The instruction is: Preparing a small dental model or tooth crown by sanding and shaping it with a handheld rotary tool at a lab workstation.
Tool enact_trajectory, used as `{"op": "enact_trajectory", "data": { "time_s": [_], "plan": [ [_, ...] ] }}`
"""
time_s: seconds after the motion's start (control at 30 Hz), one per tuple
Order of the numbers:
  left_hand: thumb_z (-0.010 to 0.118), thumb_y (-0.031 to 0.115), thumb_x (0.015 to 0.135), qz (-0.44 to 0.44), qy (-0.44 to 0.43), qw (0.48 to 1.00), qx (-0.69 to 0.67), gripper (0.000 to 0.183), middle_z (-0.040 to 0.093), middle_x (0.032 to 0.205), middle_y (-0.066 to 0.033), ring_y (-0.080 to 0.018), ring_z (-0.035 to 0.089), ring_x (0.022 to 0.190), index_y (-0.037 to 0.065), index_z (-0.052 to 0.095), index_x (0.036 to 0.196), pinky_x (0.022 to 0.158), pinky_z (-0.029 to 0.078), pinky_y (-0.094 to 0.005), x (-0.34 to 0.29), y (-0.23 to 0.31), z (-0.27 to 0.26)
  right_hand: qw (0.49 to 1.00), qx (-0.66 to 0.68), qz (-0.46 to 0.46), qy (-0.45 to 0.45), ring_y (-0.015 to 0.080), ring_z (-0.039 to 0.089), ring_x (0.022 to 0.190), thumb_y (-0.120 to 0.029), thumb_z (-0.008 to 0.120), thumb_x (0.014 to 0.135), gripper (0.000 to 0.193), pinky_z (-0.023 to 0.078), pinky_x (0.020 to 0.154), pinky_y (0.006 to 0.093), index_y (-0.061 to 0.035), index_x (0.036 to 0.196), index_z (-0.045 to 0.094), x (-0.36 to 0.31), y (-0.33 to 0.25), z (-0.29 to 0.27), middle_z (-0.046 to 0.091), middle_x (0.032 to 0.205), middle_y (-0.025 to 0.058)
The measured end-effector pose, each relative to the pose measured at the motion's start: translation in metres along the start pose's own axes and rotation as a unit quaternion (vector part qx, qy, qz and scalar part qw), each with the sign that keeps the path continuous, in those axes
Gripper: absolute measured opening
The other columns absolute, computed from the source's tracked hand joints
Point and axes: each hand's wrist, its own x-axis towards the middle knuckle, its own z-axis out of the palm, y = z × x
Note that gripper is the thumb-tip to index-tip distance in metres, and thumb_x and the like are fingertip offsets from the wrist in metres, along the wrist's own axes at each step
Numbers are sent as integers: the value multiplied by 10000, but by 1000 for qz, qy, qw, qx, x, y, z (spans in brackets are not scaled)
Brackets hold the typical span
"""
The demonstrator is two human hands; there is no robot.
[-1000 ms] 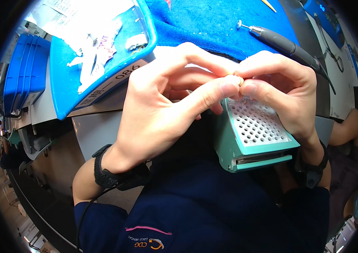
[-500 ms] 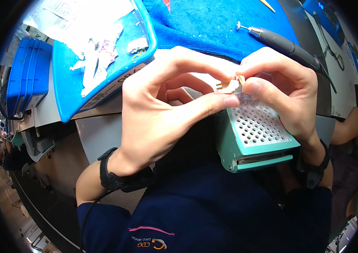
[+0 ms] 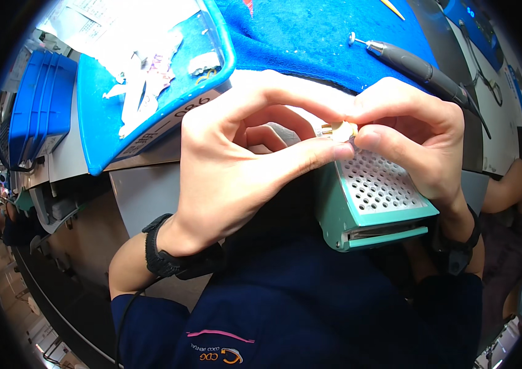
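In the head view there are two hands at work and one small cream piece (image 3: 340, 133) with gold-coloured pins at its left end. The piece sits between the fingertips of the left hand (image 3: 230, 175) and the right hand (image 3: 423, 132); the left hand's thumb and forefinger are clamped on it, and the right hand's close on its right end. It is held above the far end of one teal box (image 3: 380, 184), whose white top is perforated; what the box contains cannot be seen.

One open blue tray (image 3: 98, 147) stands to the left, holding white papers (image 3: 98, 21), torn whitish scraps (image 3: 144, 92), one pale lump (image 3: 204, 63) and a yellow loop (image 3: 206, 76) beside it. Further left is one stack of blue containers (image 3: 39, 104), their number unclear. One grey handpiece (image 3: 417, 67) lies on one blue cloth (image 3: 301, 46).
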Motion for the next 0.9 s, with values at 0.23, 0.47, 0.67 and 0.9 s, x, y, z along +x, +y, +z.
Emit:
{"op": "enact_trajectory", "data": {
  "time_s": [0.23,0.47,0.67,0.9],
  "plan": [
    [830,-89,809,13,4,1000,17,308,747,1040,-130,-107,710,840,-19,687,1072,630,526,-194,0,-3,-1,1000,22,16,12,192,690,912,119,686,857,207,536,848,315,70,1056,711,-1,1,1,719,973,156],
    [836,-103,793,25,17,999,27,314,747,1035,-134,-104,709,832,-16,688,1056,617,513,-194,0,-2,-1,998,21,51,29,171,691,881,131,656,870,186,545,805,295,72,1038,709,-1,-6,6,716,971,147],
    [800,-139,805,42,11,999,22,310,743,1064,-149,-145,725,901,-16,711,1075,644,527,-201,0,-6,-3,999,3,40,29,159,692,856,119,655,885,175,550,768,284,74,1047,704,1,-4,6,710,972,138],
    [755,-171,823,123,-26,992,1,333,716,1140,-172,-190,722,979,15,730,1098,722,573,-233,4,-10,-7,997,10,69,21,150,690,873,66,683,912,196,553,794,286,76,1107,685,1,-4,6,708,1020,136]
  ]
}}
